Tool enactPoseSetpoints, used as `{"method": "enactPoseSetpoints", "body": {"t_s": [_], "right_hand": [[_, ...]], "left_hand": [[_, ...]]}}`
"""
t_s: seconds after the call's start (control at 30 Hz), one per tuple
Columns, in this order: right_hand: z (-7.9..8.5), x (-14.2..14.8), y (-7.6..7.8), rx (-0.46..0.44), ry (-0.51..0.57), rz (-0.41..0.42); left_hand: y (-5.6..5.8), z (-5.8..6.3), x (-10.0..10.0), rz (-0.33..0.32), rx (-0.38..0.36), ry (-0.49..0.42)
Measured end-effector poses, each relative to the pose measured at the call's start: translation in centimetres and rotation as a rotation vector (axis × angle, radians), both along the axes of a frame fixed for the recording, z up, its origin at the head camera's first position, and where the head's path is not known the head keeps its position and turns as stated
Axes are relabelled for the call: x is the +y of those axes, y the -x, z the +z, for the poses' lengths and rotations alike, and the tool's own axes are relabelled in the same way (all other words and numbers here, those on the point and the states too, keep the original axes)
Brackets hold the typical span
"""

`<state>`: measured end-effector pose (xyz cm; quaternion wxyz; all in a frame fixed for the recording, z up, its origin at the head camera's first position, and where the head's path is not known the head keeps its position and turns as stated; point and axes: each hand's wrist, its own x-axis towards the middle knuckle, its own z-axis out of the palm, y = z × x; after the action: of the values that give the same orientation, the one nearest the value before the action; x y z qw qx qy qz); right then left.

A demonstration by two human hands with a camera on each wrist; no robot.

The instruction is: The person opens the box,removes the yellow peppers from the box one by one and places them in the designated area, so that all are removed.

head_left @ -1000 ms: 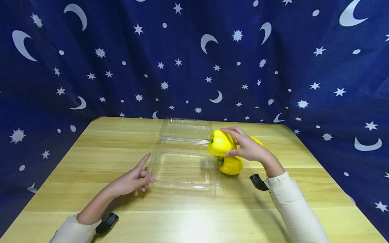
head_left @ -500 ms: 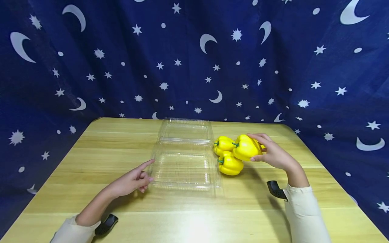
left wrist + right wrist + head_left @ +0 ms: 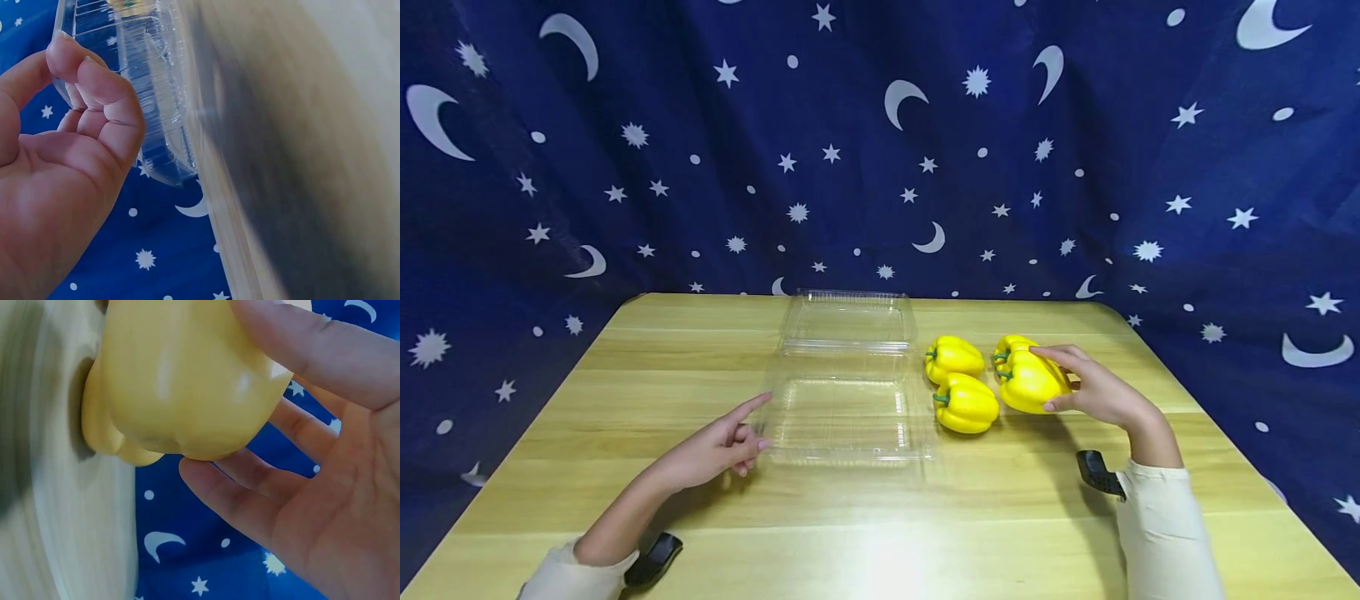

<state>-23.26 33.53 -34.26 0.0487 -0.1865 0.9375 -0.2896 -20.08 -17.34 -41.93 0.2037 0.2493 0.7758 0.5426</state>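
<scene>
My right hand (image 3: 1097,390) grips a yellow bell pepper (image 3: 1032,382), thumb on its near side and fingers over its far side. In the right wrist view the held pepper (image 3: 187,375) hangs in front of another pepper (image 3: 103,422) on the table. That pepper (image 3: 1011,344) shows partly behind the held one in the head view. To their left, two more yellow peppers (image 3: 955,358) lie close together. A clear plastic container (image 3: 842,454) stands with its hinged lid folded back. My left hand (image 3: 711,450) is at its left side, index finger extended to the edge, other fingers bent.
The wooden table (image 3: 700,350) carries everything. Behind it hangs a dark blue curtain (image 3: 850,192) with white moons and stars. The container's lid (image 3: 850,317) lies towards the table's far edge, to the left of the peppers.
My right hand has moved from beside the container to the right and towards me, carrying the pepper away from the two left peppers. My left hand has stayed beside the container.
</scene>
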Motion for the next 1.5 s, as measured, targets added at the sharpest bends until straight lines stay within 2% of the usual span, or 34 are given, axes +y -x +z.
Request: {"method": "enactPoseSetpoints", "body": {"t_s": [0.37, 0.63, 0.83, 1.07, 1.5], "right_hand": [[-1.1, 1.1, 0.5, -0.068, 0.004, -0.006], [-1.7, 1.2, 1.0, -0.044, -0.005, 0.047], [-1.9, 1.1, 1.0, -0.081, -0.025, 0.063], [-2.6, 1.4, 0.8, -0.12, -0.021, 0.076], [-2.4, 1.5, 0.7, -0.164, -0.006, 0.07]], "left_hand": [[-0.3, -0.4, -0.7, 0.017, -0.012, 0.008], [-0.3, 0.2, -0.5, 0.01, -0.008, -0.006], [-0.2, 0.1, -0.4, 0.0, -0.001, -0.017], [-0.2, -0.1, -0.4, 0.016, -0.015, 0.018], [0.0, -0.2, -0.1, 0.019, -0.001, 0.028]]}}
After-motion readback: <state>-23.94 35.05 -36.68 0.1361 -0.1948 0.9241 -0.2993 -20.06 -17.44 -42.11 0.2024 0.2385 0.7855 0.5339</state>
